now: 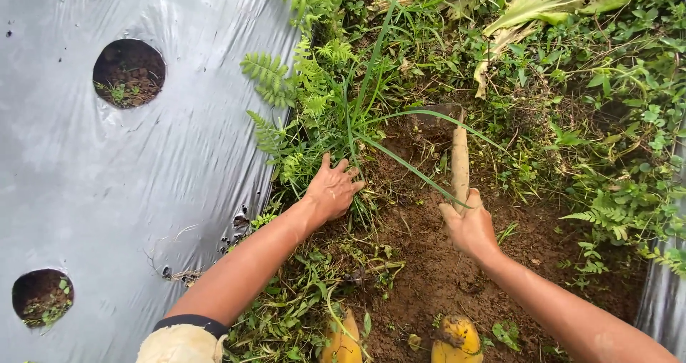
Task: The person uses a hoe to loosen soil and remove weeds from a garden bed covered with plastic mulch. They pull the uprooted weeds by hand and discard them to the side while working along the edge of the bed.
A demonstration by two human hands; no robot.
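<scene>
My left hand (pixel 332 189) presses down on a clump of grass and ferns (pixel 321 113) at the edge of the plastic sheet, its fingers curled around the stems at their base. My right hand (pixel 468 224) is closed around the wooden handle (pixel 460 164) of a short hoe. The hoe's dark blade (pixel 432 114) is dug into bare brown soil (pixel 429 263) just beyond the grass clump. Long grass blades arch across the handle.
A silver plastic mulch sheet (pixel 107 177) with round planting holes (pixel 128 72) covers the left side. Dense weeds and ferns (pixel 600 141) fill the right. Two yellow boot tips (pixel 457 341) show at the bottom. More plastic (pixel 661 299) lies at the lower right.
</scene>
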